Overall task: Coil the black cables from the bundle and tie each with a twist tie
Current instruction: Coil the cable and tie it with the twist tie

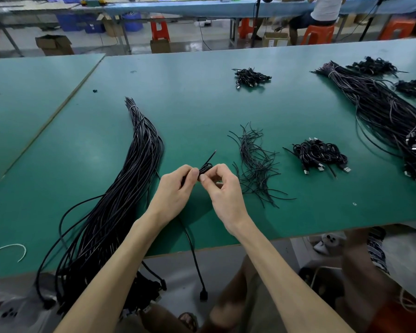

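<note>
Fingers curled — left hand (175,188) and right hand (222,188) pinch a small black cable coil (205,168) over the green table top (202,104). Long black cable bundle (130,176) lies just left, thin black twist ties (255,162) just right.

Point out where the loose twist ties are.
In the head view the loose twist ties lie just right of the right hand, between it and a pile of coiled cables.

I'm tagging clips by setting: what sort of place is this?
Likely a factory assembly floor: long green worktables, a large bundle of black cables, piles of tied coils, and plastic stools and blue bins at the benches behind.
</note>
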